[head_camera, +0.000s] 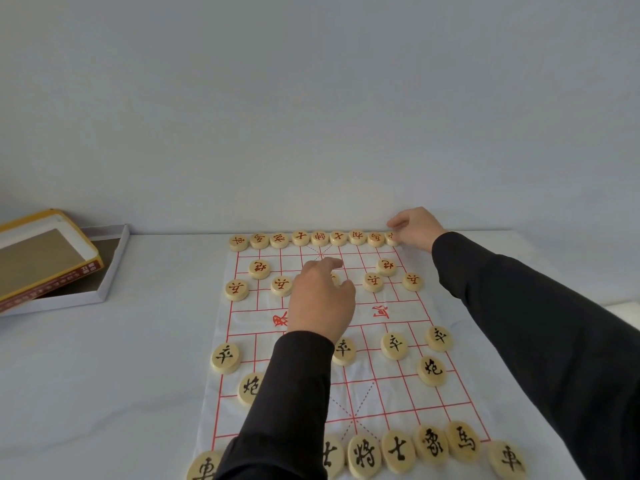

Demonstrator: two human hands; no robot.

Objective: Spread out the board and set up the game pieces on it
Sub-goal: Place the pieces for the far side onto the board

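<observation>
The board (377,389) is lying spread flat on the white surface (104,375), carrying rows of red and black pieces. The right hand (415,226) is reaching to the far right corner, its curled fingers pinching the red corner piece (393,240). The left hand (318,296) is curling fingers and thumb round the middle red soldier (334,278), mostly hiding it.

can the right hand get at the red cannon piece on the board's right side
Probably yes: the right hand holds the far corner piece, and the red cannon piece lies just nearer the person, with bare board between.
</observation>
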